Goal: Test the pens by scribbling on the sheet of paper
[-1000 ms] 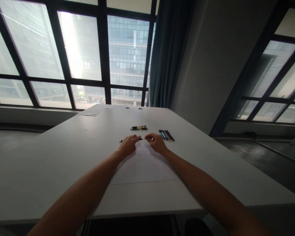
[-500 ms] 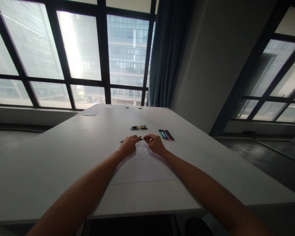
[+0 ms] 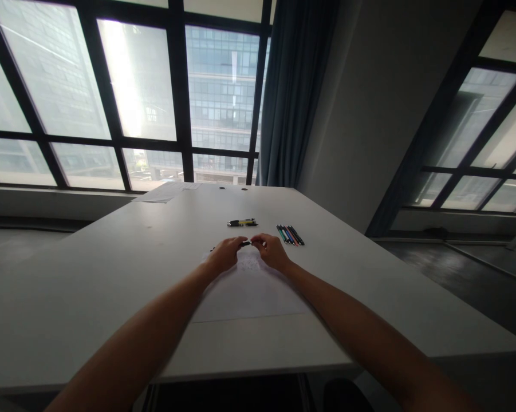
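My left hand (image 3: 225, 253) and my right hand (image 3: 274, 250) meet over the far edge of a white sheet of paper (image 3: 251, 289) on the white table (image 3: 111, 269). Both pinch a thin black pen (image 3: 245, 243) held level between them, the left around its barrel, the right at its right end. The pen's left tip sticks out past my left hand.
Beyond my hands lie a small bunch of yellow-and-black pens (image 3: 242, 223) and, to the right, a row of several coloured pens (image 3: 290, 234). Papers (image 3: 165, 193) rest at the table's far left edge. Large windows and a dark curtain (image 3: 294, 91) stand behind.
My hands have drawn slightly closer together along the pen; the visible stretch of pen between them is shorter. Everything else on the table is unmoved.
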